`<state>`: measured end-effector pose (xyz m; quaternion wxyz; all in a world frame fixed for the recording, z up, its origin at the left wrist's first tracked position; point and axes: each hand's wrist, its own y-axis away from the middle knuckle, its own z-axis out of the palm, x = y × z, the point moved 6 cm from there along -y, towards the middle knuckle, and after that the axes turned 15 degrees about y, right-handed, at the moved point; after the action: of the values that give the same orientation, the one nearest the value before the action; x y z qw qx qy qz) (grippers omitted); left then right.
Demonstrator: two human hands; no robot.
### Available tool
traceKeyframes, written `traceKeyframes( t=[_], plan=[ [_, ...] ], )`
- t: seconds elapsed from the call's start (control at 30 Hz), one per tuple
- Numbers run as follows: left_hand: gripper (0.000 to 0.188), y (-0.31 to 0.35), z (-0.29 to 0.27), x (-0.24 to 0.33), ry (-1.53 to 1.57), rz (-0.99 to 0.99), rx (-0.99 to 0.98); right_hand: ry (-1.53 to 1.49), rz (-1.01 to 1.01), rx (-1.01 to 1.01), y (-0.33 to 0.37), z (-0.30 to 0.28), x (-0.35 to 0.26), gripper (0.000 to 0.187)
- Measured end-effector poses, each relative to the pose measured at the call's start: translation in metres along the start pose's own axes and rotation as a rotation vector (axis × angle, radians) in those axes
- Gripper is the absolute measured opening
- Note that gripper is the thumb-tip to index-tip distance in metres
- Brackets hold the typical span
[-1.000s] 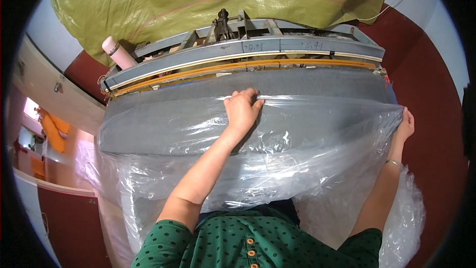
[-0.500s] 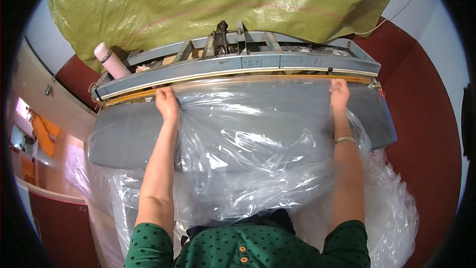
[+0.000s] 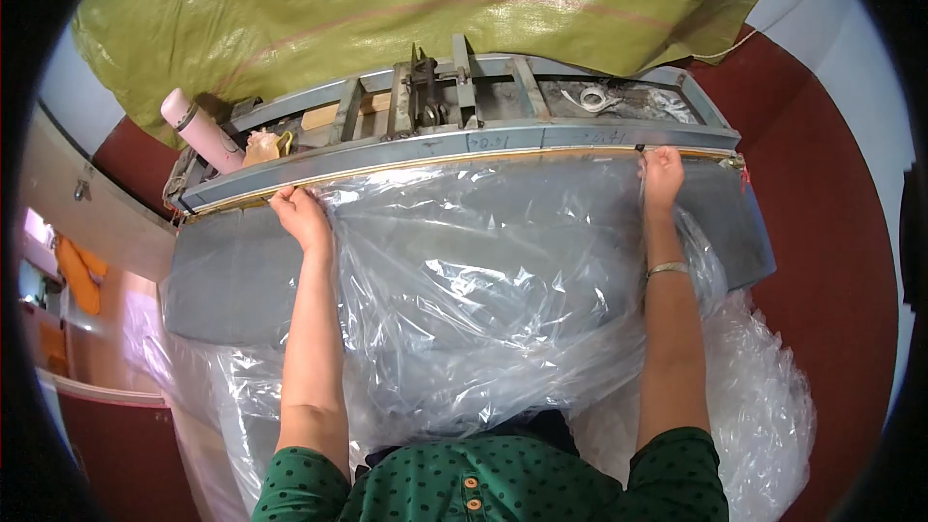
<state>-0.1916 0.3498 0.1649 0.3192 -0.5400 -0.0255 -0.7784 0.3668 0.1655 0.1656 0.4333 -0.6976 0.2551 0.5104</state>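
Observation:
A clear plastic sheet (image 3: 454, 271) is stretched over a dark grey padded surface (image 3: 227, 280), its far edge lying along a long metal bar (image 3: 387, 157). My left hand (image 3: 302, 217) pinches the sheet's far left corner, fingers closed close against the bar. At the far right corner, my right hand (image 3: 663, 179) is also closed on the plastic, its fingertips just short of the bar. Between bar and padded surface, a thin orange-brown strip (image 3: 570, 154) shows. The sheet's near part hangs in folds toward my body.
Behind the bar, the metal frame (image 3: 530, 89) holds a lever mechanism (image 3: 425, 92) and a white tape roll (image 3: 593, 99). A pink bottle (image 3: 201, 130) leans at its left end. Yellow-green woven sheeting (image 3: 406, 10) rises behind. More crumpled plastic (image 3: 759, 396) lies at lower right.
The metal bar has come down against the orange strip, narrowing the gap between them. My left hand has shifted slightly left and nearer; my right hand has barely moved.

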Motion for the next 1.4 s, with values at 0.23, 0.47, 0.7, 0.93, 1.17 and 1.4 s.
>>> traceKeyframes(
  t=[0.23,0.47,0.7,0.93,1.17,1.4],
  plan=[
    [0.015,-0.006,-0.021,0.025,-0.35,0.337,-0.031,-0.02,-0.035,-0.015,0.003,-0.003,-0.002,0.008],
    [0.019,0.042,0.016,0.048,-0.295,-0.085,-0.681,0.348,-0.308,0.166,0.051,-0.061,-0.076,0.014],
    [0.013,0.111,0.059,0.123,0.077,-0.354,-0.999,0.885,-0.673,0.519,0.087,-0.096,-0.153,0.022],
    [0.014,0.123,0.049,0.178,0.034,-0.373,-1.002,0.247,-0.863,-0.628,0.196,0.109,-0.276,0.035],
    [0.012,0.114,0.043,0.207,-0.058,0.044,-1.013,-0.037,-0.823,-0.956,0.233,0.156,-0.279,0.013],
    [0.024,0.123,0.033,0.228,-0.401,0.73,-0.775,-0.459,0.085,-1.258,0.273,0.18,-0.255,0.018]
  ],
)
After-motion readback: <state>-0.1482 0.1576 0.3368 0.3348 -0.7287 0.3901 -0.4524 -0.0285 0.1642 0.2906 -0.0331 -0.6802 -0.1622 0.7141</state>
